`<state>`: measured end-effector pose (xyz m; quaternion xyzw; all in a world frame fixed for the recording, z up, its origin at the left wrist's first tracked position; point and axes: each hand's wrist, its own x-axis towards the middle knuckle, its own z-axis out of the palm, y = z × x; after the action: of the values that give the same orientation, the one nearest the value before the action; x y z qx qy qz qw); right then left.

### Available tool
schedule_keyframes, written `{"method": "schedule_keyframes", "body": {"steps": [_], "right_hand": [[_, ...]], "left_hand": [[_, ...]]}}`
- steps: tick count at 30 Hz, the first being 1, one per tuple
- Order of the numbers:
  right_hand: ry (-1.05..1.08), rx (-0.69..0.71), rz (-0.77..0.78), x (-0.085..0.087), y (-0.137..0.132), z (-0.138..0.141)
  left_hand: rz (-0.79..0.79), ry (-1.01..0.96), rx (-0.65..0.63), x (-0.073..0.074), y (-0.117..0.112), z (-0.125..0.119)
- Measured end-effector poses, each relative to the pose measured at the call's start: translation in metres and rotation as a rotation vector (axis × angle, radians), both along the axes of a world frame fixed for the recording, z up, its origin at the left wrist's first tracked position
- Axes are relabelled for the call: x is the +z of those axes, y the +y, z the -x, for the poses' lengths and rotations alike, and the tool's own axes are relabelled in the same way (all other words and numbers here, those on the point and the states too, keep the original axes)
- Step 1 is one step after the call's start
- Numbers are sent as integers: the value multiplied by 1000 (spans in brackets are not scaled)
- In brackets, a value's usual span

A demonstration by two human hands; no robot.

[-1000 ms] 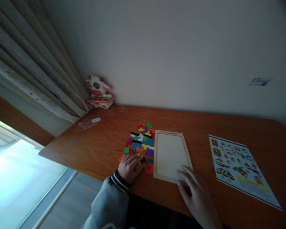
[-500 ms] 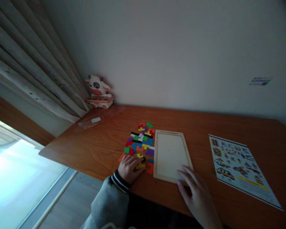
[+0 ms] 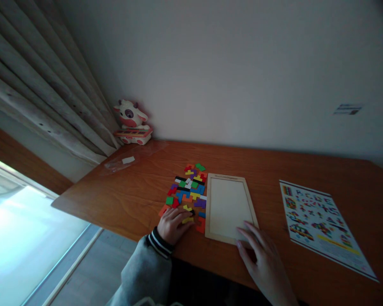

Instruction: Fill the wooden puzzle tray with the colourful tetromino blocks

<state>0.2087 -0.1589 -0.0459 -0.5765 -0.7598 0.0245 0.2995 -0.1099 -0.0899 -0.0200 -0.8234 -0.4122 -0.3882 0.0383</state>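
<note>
My left hand (image 3: 173,224) is at the near end of a spread of coloured puzzle pieces (image 3: 187,198). Its thumb and forefinger close around a yellow puzzle piece (image 3: 188,220), partly covered by the fingers. Just beyond the forefinger lie a black piece (image 3: 192,212) and another yellow piece (image 3: 187,208). To the right of the pieces lies a pale wooden tray (image 3: 207,212) with a bare base. My right hand (image 3: 260,250) rests at the tray's near right corner, fingers apart, its fingertips over the rim, holding nothing.
A printed pattern sheet (image 3: 322,225) lies on the brown table (image 3: 264,170) to the right. At the back left sit a cow-shaped toy keyboard (image 3: 134,123) and a clear plastic bag (image 3: 127,160). The table's near edge runs below my hands; a curtain (image 3: 51,80) hangs at left.
My left thumb has drawn in slightly toward the forefinger, against the yellow piece. My right hand, the tray and the other pieces look the same.
</note>
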Motion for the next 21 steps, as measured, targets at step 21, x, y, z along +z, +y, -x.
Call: {"method": "schedule_keyframes", "body": {"steps": [21], "right_hand": [[-4,8,-32,0,0,0]], "left_hand": [[20,74,3,-5,4,15]]}}
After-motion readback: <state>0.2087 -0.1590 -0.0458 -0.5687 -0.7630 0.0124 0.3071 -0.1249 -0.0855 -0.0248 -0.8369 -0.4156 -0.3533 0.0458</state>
